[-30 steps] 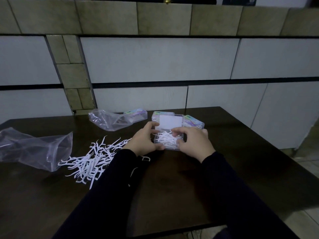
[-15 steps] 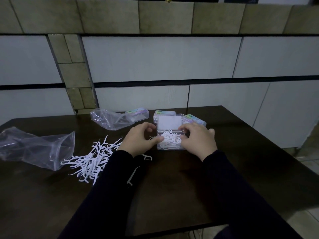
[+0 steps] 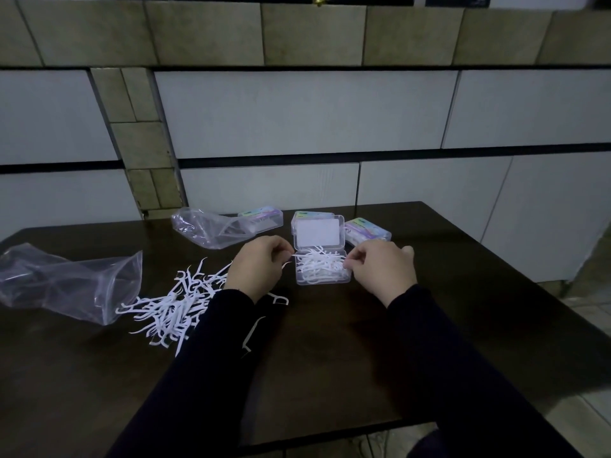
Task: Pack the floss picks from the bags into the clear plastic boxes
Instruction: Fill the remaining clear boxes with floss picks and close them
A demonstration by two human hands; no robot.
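An open clear plastic box (image 3: pixel 322 280) stands mid-table with its lid (image 3: pixel 319 232) tilted up behind it. White floss picks (image 3: pixel 317 263) are heaped in it, some poking over the rim. My left hand (image 3: pixel 261 267) is just left of the box, fingers curled, with the thin end of a pick showing at its fingertips. My right hand (image 3: pixel 380 269) is at the box's right edge, fingertips pinching the ends of picks in the heap. A loose pile of floss picks (image 3: pixel 172 305) lies to the left, spilling from a clear bag (image 3: pixel 66 285).
A second clear bag (image 3: pixel 205 228) lies at the back, next to a closed box (image 3: pixel 264 218). Two more closed boxes (image 3: pixel 367 228) sit behind and right of the open one. Single picks (image 3: pixel 279 299) lie by my left sleeve. The table's right edge (image 3: pixel 496 259) is near.
Both hands have drawn apart from over the box to its two sides. The heap of picks in the box looks flatter and more spread.
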